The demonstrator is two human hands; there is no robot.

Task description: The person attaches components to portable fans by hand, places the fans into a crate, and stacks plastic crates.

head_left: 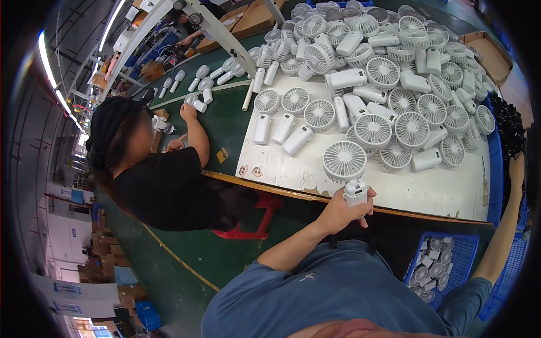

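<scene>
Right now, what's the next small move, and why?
Probably lift one piece from the black pile with the right hand and bring it to the white fan: the left hand already holds that fan by its handle, and the right is at the pile, its grip unclear.

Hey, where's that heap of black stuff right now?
In the head view, the black heap is at the far right, just beyond the blue wall bordering the white tabletop, with your right hand at its near end.
</scene>
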